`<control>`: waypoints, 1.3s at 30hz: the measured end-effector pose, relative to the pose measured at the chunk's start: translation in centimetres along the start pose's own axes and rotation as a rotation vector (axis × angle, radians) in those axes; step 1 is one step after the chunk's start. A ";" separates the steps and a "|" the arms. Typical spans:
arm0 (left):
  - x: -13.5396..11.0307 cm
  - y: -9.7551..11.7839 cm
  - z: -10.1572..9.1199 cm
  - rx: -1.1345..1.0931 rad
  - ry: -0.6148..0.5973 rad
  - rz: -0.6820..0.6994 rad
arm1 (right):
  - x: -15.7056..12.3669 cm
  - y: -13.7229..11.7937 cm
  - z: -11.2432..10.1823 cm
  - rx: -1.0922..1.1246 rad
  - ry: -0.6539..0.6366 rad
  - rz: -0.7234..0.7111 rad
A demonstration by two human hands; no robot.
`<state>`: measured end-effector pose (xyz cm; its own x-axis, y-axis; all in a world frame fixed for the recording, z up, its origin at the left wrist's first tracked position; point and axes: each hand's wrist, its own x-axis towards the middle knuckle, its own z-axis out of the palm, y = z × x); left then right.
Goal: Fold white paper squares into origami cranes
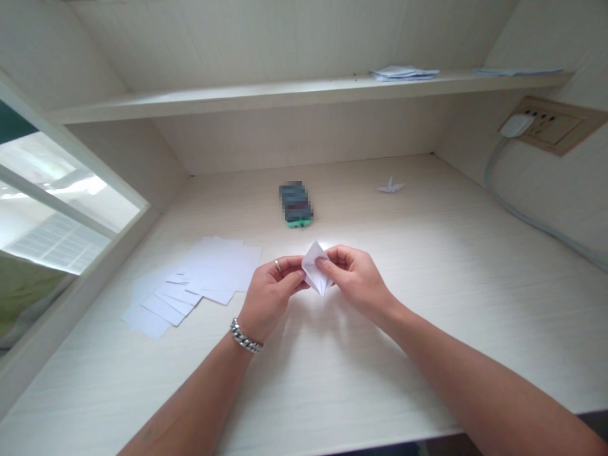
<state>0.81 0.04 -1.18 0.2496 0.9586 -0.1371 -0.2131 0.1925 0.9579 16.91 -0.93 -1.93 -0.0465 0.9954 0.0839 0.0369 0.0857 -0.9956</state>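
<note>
A small piece of white paper (315, 273), folded into a diamond shape with creases toward its lower point, is held up between both hands above the desk. My left hand (275, 288), with a ring and a chain bracelet, pinches its left edge between thumb and fingers. On the other side, my right hand (355, 277) grips it with the thumb lying across the front face and the fingers behind, partly hidden. To the left lie several loose white paper sheets (228, 263), overlapping and fanned out on the desk.
A folded paper crane (391, 186) stands at the back right of the desk (427, 380). Behind my hands lies a phone (296, 204) with a blurred screen. Papers (403, 73) rest on the shelf (237, 96) above. A charger (517, 125) with a cable sits in the right wall socket.
</note>
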 end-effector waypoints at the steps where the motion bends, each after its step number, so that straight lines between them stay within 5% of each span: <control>1: 0.0 0.0 0.1 0.024 -0.004 0.001 | -0.1 -0.1 0.0 -0.061 0.000 -0.016; 17: 0.3 -0.7 -0.4 0.189 -0.080 0.047 | -0.7 -0.7 0.2 -0.427 0.072 -0.058; 24: 0.0 -0.6 0.0 -0.081 -0.072 -0.021 | -0.6 -0.6 0.1 -0.343 0.053 -0.089; 32: 0.1 -0.6 0.1 -0.018 -0.089 -0.004 | -0.6 -0.6 0.3 -0.344 0.096 -0.046; 39: 0.1 -0.3 0.0 -0.037 0.005 -0.013 | 0.1 -0.2 -0.3 0.031 -0.110 0.065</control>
<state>0.89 0.05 -1.46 0.2478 0.9570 -0.1507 -0.2445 0.2123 0.9461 17.25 -0.87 -1.71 -0.1540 0.9879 0.0159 0.0123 0.0180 -0.9998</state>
